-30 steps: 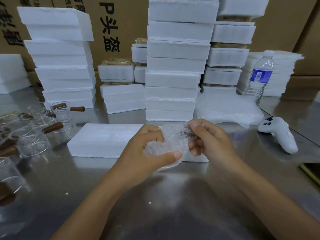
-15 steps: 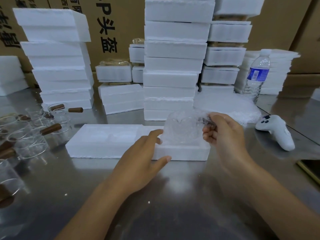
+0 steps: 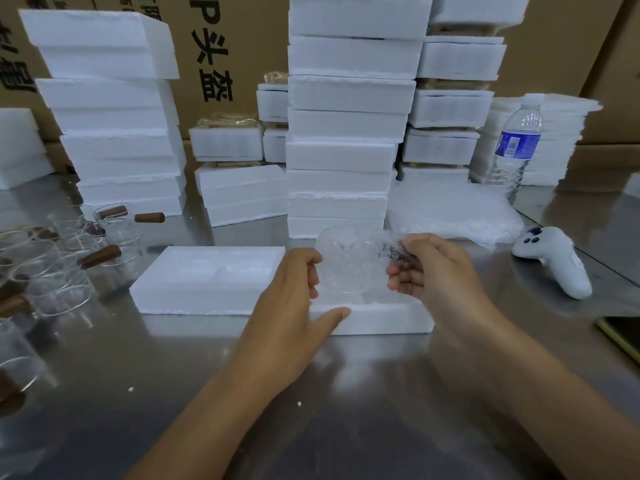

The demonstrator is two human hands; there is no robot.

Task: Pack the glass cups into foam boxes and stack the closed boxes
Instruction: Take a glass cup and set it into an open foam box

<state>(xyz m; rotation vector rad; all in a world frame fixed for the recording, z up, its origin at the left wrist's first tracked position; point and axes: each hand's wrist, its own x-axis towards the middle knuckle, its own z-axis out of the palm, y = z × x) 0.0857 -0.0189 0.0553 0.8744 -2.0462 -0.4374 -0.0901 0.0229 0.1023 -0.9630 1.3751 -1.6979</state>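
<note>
A glass cup wrapped in bubble wrap (image 3: 349, 261) stands upright in the open foam box (image 3: 381, 318) at the table's middle. My right hand (image 3: 429, 268) pinches its wrapped handle side from the right. My left hand (image 3: 294, 299) holds the box's near left corner, thumb along the front wall and fingers curled over the rim beside the cup. The box's foam lid (image 3: 207, 278) lies flat just left of it. Several bare glass cups with brown wooden handles (image 3: 62, 271) crowd the table's left edge.
Tall stacks of closed foam boxes (image 3: 346, 133) rise behind, with more at left (image 3: 110, 116) and right. A heap of bubble wrap (image 3: 450, 209), a water bottle (image 3: 516, 147) and a white controller (image 3: 557, 261) sit to the right. A phone (image 3: 623, 334) lies at the right edge.
The wrapped cup went from both hands in front of the box down into it. My left hand let go of the cup and moved to the box's corner, where its fingers curled.
</note>
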